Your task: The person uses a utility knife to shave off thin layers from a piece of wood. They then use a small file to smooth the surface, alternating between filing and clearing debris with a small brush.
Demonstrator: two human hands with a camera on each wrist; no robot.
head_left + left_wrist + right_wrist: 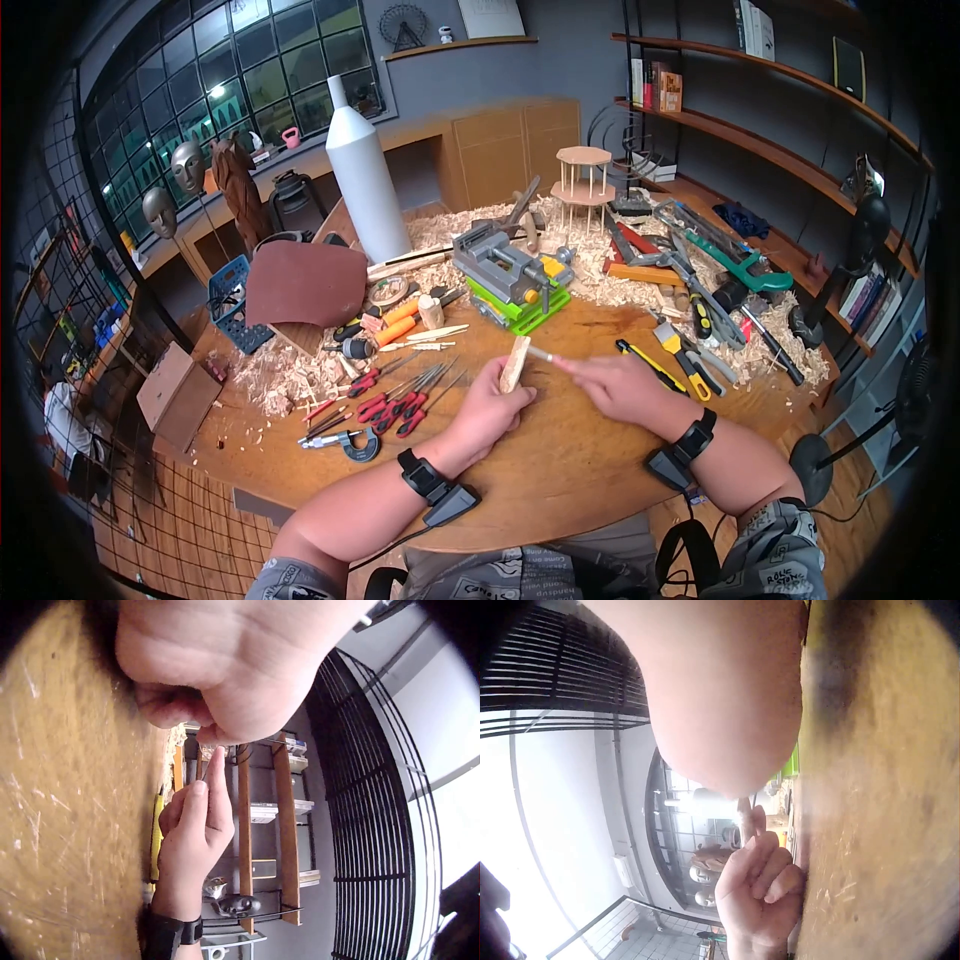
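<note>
My left hand (490, 405) grips a small pale wood block (516, 362) that stands up out of the fingers above the table's front part. Facing it from the right, my right hand (620, 388) pinches a slim, light grey tool (541, 354) whose tip points at the block; the rest of the tool is hidden by the fingers, so its kind cannot be told. From the left wrist, the right hand (196, 832) appears with thumb and forefinger together. In the right wrist view, the left hand (761, 889) has its fingers curled around the block.
Red-handled files (390, 405) and a micrometer (362, 444) lie left of the hands. A grey-and-green vise (510, 270) stands ahead. To the right are a yellow utility knife (685, 360) and several tools. Wood shavings (270, 375) cover the table's far side.
</note>
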